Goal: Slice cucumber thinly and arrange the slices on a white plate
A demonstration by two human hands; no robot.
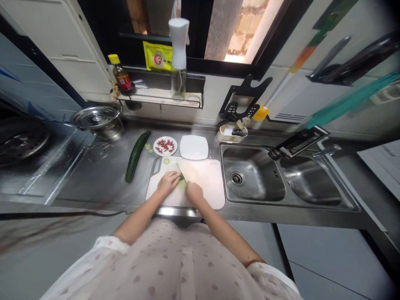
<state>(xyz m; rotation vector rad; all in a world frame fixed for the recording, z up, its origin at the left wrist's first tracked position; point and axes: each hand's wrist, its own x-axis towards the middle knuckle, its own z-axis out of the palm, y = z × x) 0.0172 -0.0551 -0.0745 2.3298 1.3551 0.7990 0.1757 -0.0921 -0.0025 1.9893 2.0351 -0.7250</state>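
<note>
On the white cutting board [212, 183], my right hand [194, 194] is closed around the handle of a kitchen knife [181, 171], its thin blade pointing away and to the left. Against the blade's left side, my left hand [168, 182] curls over a piece of cucumber [181, 176], mostly hidden under the fingers. Pale green slices [182, 185] lie by the blade, somewhat blurred. One round slice [166, 161] rests near the board's far left corner. Left of the board lies a long dark green cucumber [136, 157].
Behind the board stand a plate of chopped red pieces [165, 146] and a white square plate [194, 147]. Cucumber ends [149, 147] lie beside them. A lidded steel pot [104, 123] is at the back left. The double sink [253, 177] borders the board's right side.
</note>
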